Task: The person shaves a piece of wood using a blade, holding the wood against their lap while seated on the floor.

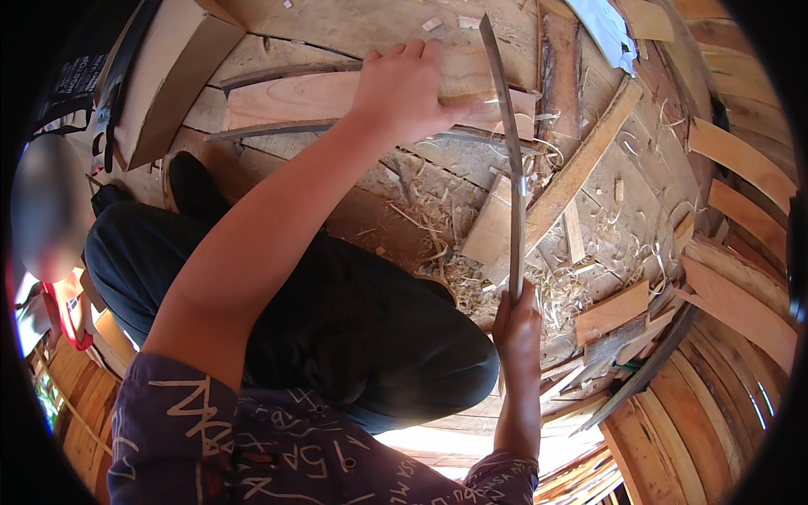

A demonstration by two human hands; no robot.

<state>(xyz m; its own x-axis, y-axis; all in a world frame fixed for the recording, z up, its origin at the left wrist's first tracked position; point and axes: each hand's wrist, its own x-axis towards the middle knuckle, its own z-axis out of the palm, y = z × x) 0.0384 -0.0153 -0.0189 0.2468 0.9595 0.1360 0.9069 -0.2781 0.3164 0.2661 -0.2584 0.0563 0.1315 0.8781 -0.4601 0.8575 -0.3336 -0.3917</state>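
We find the right hand closed round a long blade, over the right end of a pale plank at floor level; the left hand, thumb wide, rests midway — best kept clear.

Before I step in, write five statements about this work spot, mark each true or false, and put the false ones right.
1. The right hand grips the near end of a long, narrow tool. True.
2. The left hand grips the far end of that tool. False: it rests on a flat wooden board.
3. Curled wood shavings show on both sides of the tool in the picture. True.
4. The person's trousers are white. False: they are dark.
5. A whitish sheet or bag lies near the picture's top edge, right of the tool. True.
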